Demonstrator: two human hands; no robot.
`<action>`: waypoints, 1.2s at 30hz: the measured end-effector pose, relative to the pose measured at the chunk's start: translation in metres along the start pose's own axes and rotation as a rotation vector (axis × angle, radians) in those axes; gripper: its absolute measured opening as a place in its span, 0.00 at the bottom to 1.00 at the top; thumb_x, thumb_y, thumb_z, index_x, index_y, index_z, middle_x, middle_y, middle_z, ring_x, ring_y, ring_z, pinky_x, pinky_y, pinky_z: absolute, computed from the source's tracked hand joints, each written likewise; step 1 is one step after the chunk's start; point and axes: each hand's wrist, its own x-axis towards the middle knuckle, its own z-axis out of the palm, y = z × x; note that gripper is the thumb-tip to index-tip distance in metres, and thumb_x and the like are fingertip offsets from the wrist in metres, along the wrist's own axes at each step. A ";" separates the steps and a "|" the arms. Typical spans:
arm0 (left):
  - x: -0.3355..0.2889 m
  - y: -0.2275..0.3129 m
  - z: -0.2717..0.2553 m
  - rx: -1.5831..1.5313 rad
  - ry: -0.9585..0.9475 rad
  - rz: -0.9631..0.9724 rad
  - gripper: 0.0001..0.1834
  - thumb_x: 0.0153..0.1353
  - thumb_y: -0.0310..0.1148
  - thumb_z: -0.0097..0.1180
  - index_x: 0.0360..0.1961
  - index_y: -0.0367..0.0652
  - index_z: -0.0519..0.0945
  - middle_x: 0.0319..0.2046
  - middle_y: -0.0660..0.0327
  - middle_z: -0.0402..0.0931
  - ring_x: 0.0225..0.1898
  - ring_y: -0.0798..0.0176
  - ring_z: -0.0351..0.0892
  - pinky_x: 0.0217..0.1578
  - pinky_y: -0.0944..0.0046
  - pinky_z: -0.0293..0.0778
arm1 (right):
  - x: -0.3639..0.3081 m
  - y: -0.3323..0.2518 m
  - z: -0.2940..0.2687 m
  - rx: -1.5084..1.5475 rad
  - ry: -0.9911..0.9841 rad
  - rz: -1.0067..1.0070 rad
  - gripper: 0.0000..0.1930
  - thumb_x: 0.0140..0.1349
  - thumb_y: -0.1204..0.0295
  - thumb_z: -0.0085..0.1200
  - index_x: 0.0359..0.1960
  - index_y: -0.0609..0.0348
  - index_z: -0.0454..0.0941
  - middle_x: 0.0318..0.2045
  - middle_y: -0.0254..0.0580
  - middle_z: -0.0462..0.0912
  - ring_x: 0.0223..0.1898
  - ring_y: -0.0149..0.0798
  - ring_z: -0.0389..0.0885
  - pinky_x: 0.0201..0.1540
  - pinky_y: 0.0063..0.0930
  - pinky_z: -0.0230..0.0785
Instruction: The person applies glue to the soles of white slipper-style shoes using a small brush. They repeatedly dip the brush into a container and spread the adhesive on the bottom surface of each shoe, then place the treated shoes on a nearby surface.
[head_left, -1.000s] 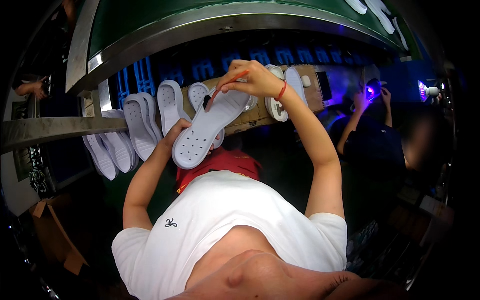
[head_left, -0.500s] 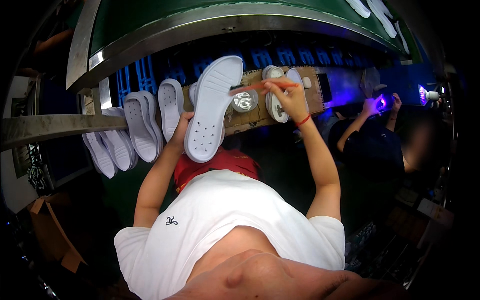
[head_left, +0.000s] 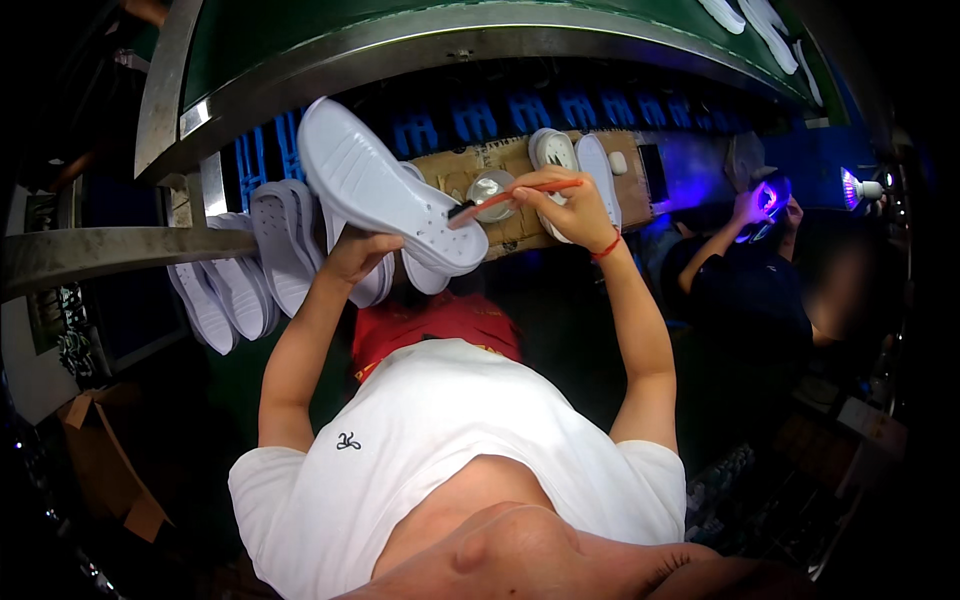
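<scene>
Gripping a white shoe sole by its near edge, the left hand holds it up before the cardboard-covered counter. The right hand pinches a red-handled brush, dark tip at the sole's holed end. Just behind sits a clear bowl. The raised sole partly blocks other soles; a metal bar crosses farther left. Rightward, a co-worker is near a purple lamp.

Wide head-worn fisheye; downward, close range
</scene>
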 end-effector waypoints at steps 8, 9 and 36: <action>0.005 0.021 0.055 0.576 -0.177 0.708 0.38 0.44 0.25 0.70 0.57 0.45 0.66 0.56 0.58 0.65 0.60 0.55 0.64 0.60 0.56 0.65 | -0.033 -0.013 0.047 0.558 0.178 0.327 0.11 0.63 0.73 0.53 0.38 0.72 0.79 0.25 0.47 0.83 0.29 0.34 0.83 0.35 0.22 0.75; 0.012 0.015 0.044 0.441 -0.247 0.732 0.38 0.43 0.26 0.71 0.57 0.46 0.67 0.57 0.58 0.63 0.62 0.53 0.62 0.61 0.53 0.64 | -0.032 -0.020 0.061 0.621 0.140 0.321 0.11 0.64 0.73 0.52 0.38 0.72 0.79 0.26 0.47 0.83 0.29 0.34 0.83 0.35 0.22 0.75; 0.030 0.007 0.073 0.476 -0.214 0.533 0.37 0.42 0.29 0.71 0.56 0.46 0.68 0.55 0.56 0.69 0.59 0.55 0.66 0.61 0.58 0.63 | -0.043 -0.032 0.070 0.657 0.227 0.426 0.13 0.64 0.69 0.51 0.38 0.69 0.80 0.26 0.42 0.84 0.24 0.23 0.71 0.29 0.14 0.60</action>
